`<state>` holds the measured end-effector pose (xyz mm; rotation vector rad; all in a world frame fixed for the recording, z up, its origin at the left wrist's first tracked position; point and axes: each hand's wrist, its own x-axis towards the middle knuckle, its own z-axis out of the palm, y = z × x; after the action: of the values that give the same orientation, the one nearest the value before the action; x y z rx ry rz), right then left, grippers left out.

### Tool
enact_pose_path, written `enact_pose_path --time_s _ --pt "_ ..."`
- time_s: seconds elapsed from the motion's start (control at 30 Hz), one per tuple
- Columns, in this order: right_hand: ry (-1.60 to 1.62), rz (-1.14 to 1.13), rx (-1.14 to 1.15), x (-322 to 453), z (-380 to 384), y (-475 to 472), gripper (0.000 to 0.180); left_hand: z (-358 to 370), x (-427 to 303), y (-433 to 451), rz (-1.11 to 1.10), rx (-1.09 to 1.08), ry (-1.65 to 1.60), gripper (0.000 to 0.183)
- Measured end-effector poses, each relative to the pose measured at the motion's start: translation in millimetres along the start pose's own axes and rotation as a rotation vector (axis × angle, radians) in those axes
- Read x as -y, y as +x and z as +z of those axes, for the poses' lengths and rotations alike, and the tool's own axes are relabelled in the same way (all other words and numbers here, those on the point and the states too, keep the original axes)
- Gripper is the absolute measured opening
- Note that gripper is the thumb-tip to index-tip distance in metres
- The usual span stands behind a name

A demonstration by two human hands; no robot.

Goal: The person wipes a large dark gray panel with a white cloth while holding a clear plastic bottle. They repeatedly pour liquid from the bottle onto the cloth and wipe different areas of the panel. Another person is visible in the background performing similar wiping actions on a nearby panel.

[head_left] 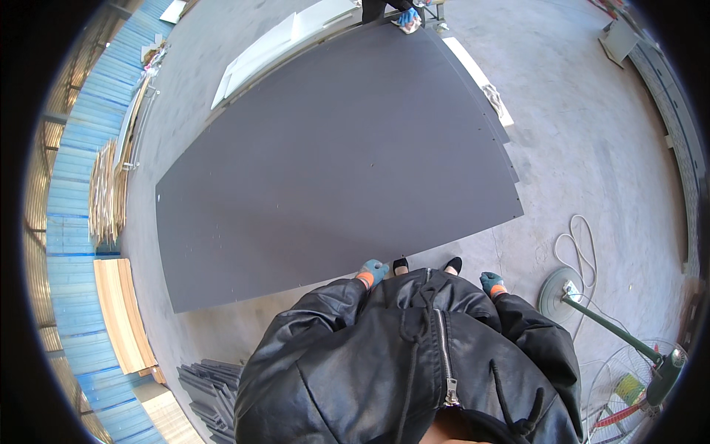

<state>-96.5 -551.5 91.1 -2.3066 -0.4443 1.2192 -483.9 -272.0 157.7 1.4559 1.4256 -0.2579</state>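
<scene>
A large dark grey panel (333, 166) spreads out before me, with small holes along its right side and pale specks on its face. My left hand (374, 271), in a teal and orange work glove, is at the panel's near edge with its fingers curled. Whether it grips or touches that edge, I cannot tell. Away from the panel, my right hand (491, 283) hangs at my side in a matching glove, loosely closed, and no object shows in it. My black shoes (400, 266) stand between the two hands.
At the panel's far end a co-worker's blue-gloved hand (409, 18) presses a cloth (409, 26) on it. White boards (288, 36) lie beyond the left side. A pedestal fan (627, 383) and a looped cable (579, 244) are at right. Grey strips (208, 388) are stacked at lower left.
</scene>
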Motion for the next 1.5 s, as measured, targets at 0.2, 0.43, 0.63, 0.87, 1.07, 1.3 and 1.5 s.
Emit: enact_pose_path --time_s 0.2,0.43,0.63,0.87,1.07,1.3,1.5 --pt "-0.002 0.053 0.09 17.4 2.8 -10.4 0.036 -7.0 7.2 -8.9 0.017 -0.014 0.029 0.048" --pt "0.004 0.069 0.071 21.7 -4.0 -16.9 0.037 -5.8 -1.6 -16.4 0.018 -0.003 0.026 0.049" --pt "-0.055 0.022 0.05 12.4 -10.3 -17.9 0.039 1.5 -4.8 -16.3 0.012 -0.01 0.025 0.049" --pt "-0.039 0.054 0.076 10.0 -7.8 -19.1 0.04 2.3 1.8 -11.7 0.028 -0.015 0.037 0.048" --pt "-0.03 0.039 0.019 -7.2 -11.0 -17.9 0.038 8.6 -13.9 -16.6 0.025 0.007 0.05 0.046" --pt "-0.075 0.024 0.049 -10.7 -4.9 -6.9 0.041 0.5 -7.5 -10.4 0.082 0.019 0.074 0.047" --pt "-0.05 0.043 0.036 -8.9 -17.2 -6.0 0.042 10.8 -14.1 -9.0 0.028 0.012 0.0 0.044"
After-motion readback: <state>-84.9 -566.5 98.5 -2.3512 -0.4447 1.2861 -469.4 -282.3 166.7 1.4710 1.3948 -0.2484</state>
